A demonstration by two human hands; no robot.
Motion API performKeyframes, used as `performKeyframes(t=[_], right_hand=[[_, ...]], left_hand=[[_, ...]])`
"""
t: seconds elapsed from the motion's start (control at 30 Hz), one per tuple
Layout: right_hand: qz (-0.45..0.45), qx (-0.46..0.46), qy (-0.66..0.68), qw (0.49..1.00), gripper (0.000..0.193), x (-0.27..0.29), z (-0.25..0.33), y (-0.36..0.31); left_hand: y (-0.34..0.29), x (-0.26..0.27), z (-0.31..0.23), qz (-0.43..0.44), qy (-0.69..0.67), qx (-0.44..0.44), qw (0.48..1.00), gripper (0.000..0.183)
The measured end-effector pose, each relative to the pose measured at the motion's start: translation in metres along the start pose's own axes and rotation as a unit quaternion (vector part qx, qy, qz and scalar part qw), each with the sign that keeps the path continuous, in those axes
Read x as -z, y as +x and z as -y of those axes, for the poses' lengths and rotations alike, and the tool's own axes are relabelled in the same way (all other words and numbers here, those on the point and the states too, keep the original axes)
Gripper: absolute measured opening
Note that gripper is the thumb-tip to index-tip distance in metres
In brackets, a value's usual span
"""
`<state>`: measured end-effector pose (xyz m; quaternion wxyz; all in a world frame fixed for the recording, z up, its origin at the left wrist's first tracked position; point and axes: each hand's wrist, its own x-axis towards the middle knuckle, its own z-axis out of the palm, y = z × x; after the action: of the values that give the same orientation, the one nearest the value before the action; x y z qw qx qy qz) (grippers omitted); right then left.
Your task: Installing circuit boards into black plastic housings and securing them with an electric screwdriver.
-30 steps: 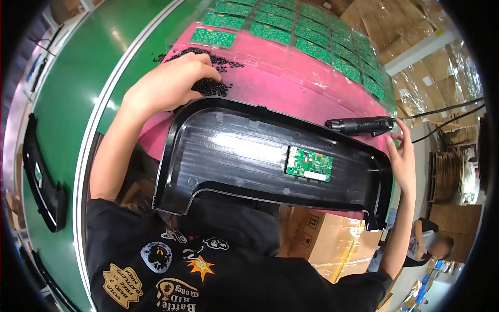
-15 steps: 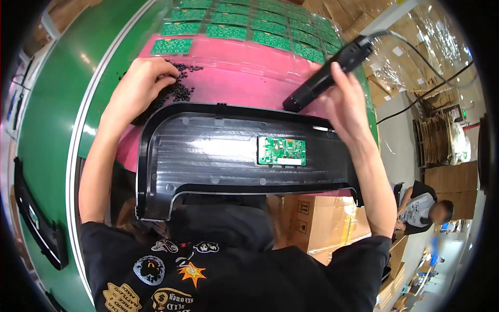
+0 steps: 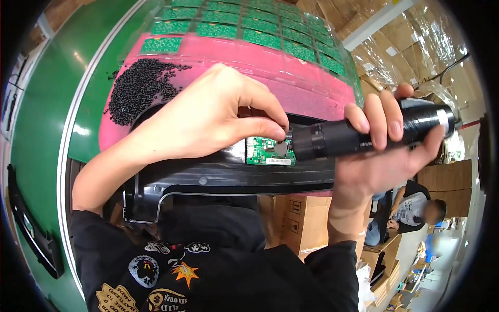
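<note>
My right hand (image 3: 382, 151) grips a black electric screwdriver (image 3: 332, 139), held almost level with its nose pointing left over a green circuit board (image 3: 265, 151). Thumb and fingers of my left hand (image 3: 228, 114) are pinched together right at the screwdriver's tip, on a small dark piece that looks like a black screw; the fingertips mostly hide it. The board sits inside a long black plastic housing (image 3: 223, 179), lying open side up in front of me. My left forearm and both hands cover parts of the housing.
A heap of small black screws (image 3: 138, 91) lies on the pink mat (image 3: 208, 52) at the left. Clear trays of green circuit boards (image 3: 215, 30) fill the far side. Another black housing (image 3: 34, 229) rests on the green table. Cartons (image 3: 301, 218) and a seated person (image 3: 410, 208) are at the right.
My left hand has left the screw heap and come right, over the board. The screwdriver has swung from steep to nearly level and come nearer, its tip meeting my left fingertips.
</note>
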<state>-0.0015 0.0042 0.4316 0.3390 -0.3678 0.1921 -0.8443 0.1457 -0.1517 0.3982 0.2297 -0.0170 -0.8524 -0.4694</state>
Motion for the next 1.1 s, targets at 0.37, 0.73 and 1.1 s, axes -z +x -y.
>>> performKeyframes(t=[0.37, 0.73, 1.1], right_hand=[[0.058, 0.081, -0.073, 0.992, 0.046, -0.003, 0.018, -0.025], [0.100, 0.133, -0.107, 0.980, 0.052, -0.001, 0.002, -0.025], [0.050, 0.042, -0.136, 0.989, 0.063, 0.013, 0.009, -0.020]], left_hand=[[-0.004, -0.018, 0.017, 0.074, -0.173, 0.101, 0.977, 0.011], [-0.009, -0.025, 0.025, 0.049, 0.003, -0.059, 0.997, 0.013], [-0.010, -0.030, 0.032, 0.026, 0.035, -0.019, 0.999, 0.016]])
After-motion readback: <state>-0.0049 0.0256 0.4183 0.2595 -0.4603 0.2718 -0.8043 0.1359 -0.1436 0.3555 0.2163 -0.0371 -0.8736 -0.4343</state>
